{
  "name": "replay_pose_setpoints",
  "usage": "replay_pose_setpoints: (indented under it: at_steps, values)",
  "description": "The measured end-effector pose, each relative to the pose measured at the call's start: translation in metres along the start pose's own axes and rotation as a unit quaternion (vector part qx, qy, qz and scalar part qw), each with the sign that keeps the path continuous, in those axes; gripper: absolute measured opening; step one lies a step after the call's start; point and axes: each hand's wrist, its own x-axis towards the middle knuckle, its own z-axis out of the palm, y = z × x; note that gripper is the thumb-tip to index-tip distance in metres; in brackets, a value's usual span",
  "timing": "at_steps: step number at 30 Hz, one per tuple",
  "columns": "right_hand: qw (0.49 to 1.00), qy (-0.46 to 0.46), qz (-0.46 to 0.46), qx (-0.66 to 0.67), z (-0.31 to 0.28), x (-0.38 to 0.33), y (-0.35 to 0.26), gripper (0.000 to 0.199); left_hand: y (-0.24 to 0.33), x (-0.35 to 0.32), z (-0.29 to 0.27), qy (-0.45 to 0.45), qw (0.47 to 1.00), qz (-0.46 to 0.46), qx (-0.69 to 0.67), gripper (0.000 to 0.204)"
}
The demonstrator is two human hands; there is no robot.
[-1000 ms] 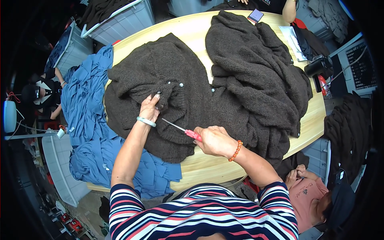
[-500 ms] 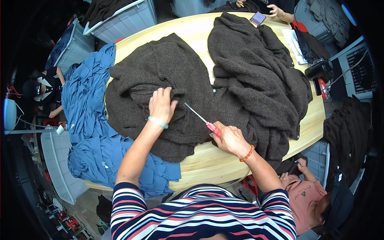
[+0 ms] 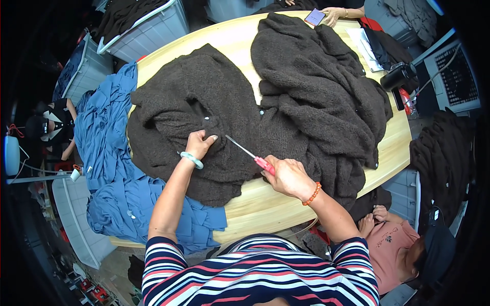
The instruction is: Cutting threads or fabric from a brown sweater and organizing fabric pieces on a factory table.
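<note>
A dark brown knit garment (image 3: 224, 86) lies bunched on the table in front of me. My left hand (image 3: 198, 145) has its fingers closed on a fold of this knit, thumb out to the right. A small white spot (image 3: 207, 118) shows on the cloth just beyond the fingertips. My right hand (image 3: 291, 176) is closed round the pink handle of a tool with a thin metal shaft (image 3: 242, 147). The shaft points up and left across the garment, its tip close to my left thumb. I cannot tell the exact form of the tip.
A larger pile of brown knit (image 3: 321, 86) covers the table's right side. Blue cloth (image 3: 104, 132) hangs over the left edge. Grey bins (image 3: 148, 38) stand around the wooden table (image 3: 270, 206). A phone (image 3: 315, 17) lies near another person's hand at the far edge. Another person sits near right.
My left hand has drawn back toward me and its fingers have closed on the cloth, uncovering the white spot. The view has shifted slightly; the tool still points at the garment.
</note>
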Motion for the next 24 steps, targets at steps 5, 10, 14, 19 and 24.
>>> replay_pose_setpoints:
  at_steps: [5, 10, 14, 19, 24]
  values:
    - [1.000, 0.018, -0.009, 0.002, 0.007, -0.003, 0.008, 0.021, 0.057, -0.004, 0.021, 0.194, 0.964, 0.060, 0.169, 0.058]
    - [0.999, 0.031, 0.003, -0.005, 0.002, -0.003, 0.001, 0.021, 0.045, 0.028, 0.024, 0.151, 0.940, 0.214, 0.220, 0.026]
    - [0.998, 0.047, 0.033, -0.021, -0.003, -0.005, 0.002, 0.021, 0.037, 0.030, 0.030, 0.098, 0.971, 0.198, 0.088, 0.017]
    - [0.999, 0.018, 0.028, -0.015, -0.003, -0.008, 0.003, 0.022, 0.013, 0.012, 0.032, 0.040, 0.987, 0.100, -0.117, 0.015]
    - [0.999, 0.014, -0.017, -0.029, 0.010, -0.001, 0.000, 0.024, -0.017, 0.008, 0.037, -0.036, 0.970, 0.027, -0.238, 0.013]
